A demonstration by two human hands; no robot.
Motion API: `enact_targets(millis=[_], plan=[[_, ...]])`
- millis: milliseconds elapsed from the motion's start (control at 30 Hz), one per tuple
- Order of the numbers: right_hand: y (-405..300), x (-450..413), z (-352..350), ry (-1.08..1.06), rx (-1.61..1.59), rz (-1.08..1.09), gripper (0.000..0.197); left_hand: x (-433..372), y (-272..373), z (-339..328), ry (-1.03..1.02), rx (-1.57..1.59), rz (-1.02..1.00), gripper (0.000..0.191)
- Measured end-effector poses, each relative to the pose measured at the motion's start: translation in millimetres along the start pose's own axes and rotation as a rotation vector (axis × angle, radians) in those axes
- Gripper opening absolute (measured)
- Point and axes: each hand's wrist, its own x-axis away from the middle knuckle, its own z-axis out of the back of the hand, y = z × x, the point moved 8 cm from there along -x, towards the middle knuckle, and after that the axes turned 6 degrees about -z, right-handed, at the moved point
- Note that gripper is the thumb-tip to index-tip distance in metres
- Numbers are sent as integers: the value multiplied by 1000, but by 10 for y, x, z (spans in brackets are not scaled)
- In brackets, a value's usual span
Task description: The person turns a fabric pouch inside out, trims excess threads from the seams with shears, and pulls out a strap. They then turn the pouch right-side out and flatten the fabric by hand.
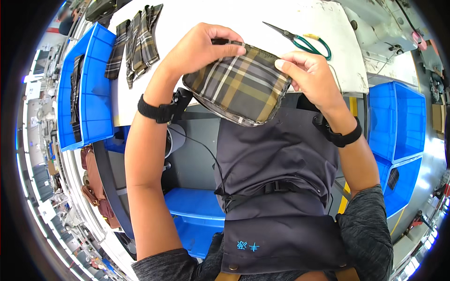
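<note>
A plaid fabric pouch (242, 84) in grey, olive and white, with a zip along its lower curved edge, hangs between both hands over the near edge of the white worktable (246, 14). My left hand (214, 45) pinches its upper left edge between thumb and fingers. At the upper right corner, my right hand (304, 70) grips the pouch the same way. Beyond the right hand lie thread snips or scissors with green handles (309, 45), their blades pointing up and left. Several plaid fabric strips (140, 45) rest on the table at the left.
A blue plastic bin (95, 87) holding plaid pieces stands left of the table. Blue bins (395, 123) are stacked at the right, the lower one with a plaid piece inside. Part of a sewing machine (383, 28) is at the upper right. Brown bags (102, 193) are at the lower left.
</note>
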Motion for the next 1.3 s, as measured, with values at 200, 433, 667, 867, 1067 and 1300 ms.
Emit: enact_targets(millis=[200,433,667,867,1067,1300], plan=[[192,14,45,5,-17,-37,20,-99,-333,-65,-83,211,140,27],[361,61,9,-33,-209,-166,22,-283,-298,-18,-188,169,58,20],[265,103,-28,-80,-58,-198,21,-248,-587,17,-228,222,345,29],[212,20,-25,-101,67,-148,24,-355,-517,6,-198,267,359,30],[103,-131,-49,11,114,-97,20,-573,-296,-34,-215,229,169,29],[134,-185,-89,109,-9,-16,19,-723,-311,-15,-302,289,34,27]])
